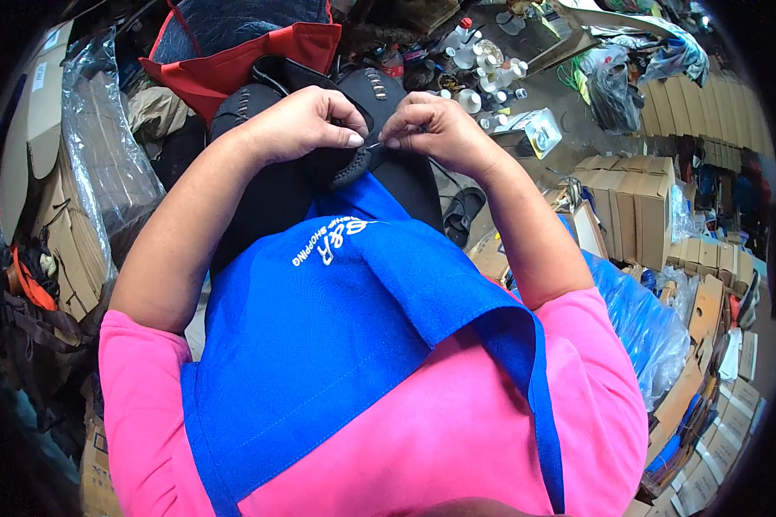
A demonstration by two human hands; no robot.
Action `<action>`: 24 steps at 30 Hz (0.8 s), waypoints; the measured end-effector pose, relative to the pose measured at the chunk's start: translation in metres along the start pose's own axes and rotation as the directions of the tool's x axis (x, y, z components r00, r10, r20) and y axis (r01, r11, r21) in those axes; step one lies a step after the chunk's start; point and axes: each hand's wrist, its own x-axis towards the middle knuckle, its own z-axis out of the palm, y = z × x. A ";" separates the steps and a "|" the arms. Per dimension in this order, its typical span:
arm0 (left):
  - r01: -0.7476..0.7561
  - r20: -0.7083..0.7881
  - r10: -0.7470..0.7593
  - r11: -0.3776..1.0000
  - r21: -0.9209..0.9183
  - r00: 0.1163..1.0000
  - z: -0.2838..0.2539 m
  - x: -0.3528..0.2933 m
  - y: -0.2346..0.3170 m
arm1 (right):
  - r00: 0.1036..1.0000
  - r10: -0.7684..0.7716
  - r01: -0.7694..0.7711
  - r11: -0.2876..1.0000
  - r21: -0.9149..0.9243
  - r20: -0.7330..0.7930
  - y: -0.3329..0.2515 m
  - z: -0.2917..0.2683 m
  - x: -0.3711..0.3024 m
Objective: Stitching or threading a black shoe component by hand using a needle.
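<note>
Over my lap, my left hand (315, 125) is closed, thumb and fingers pinching the edge of a black piece with thick stitching (351, 169). Its exact kind is hard to tell. Close to its right, my right hand (431, 129) is closed in a pinch near a thin pale line, perhaps thread or a needle, too fine to make out. The fingertips of both hands are a short way apart. Dark cloth with heavy cross stitches (377, 84) covers my knees. A blue apron (319, 319) lies over my front, its lower end reaching under the black piece.
Beyond my knees stands a red bag with a silvery lining (259, 47). Several white bottles (487, 73) crowd the floor ahead to the right. A black sandal (464, 211) lies right of my legs. Stacked cardboard (634, 202) fills the right; plastic-wrapped cardboard (103, 146) stands left.
</note>
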 end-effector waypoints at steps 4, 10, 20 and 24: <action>0.107 0.023 -0.104 0.973 -0.204 0.994 0.004 -0.001 0.000 | 0.998 0.022 -0.012 0.986 0.168 -0.058 0.006 0.019 -0.004; 0.134 0.097 -0.110 0.948 -0.289 0.989 0.002 -0.005 -0.005 | 0.981 0.022 -0.007 0.997 0.077 -0.194 -0.009 0.032 -0.022; 0.045 0.204 -0.024 0.994 -0.101 0.979 -0.001 -0.006 -0.003 | 0.984 -0.076 0.015 0.937 -0.349 -0.160 -0.031 0.029 -0.030; 0.027 0.244 -0.019 0.999 -0.027 0.970 -0.004 -0.004 -0.001 | 0.997 -0.009 0.049 0.846 -0.530 0.078 -0.051 0.012 -0.016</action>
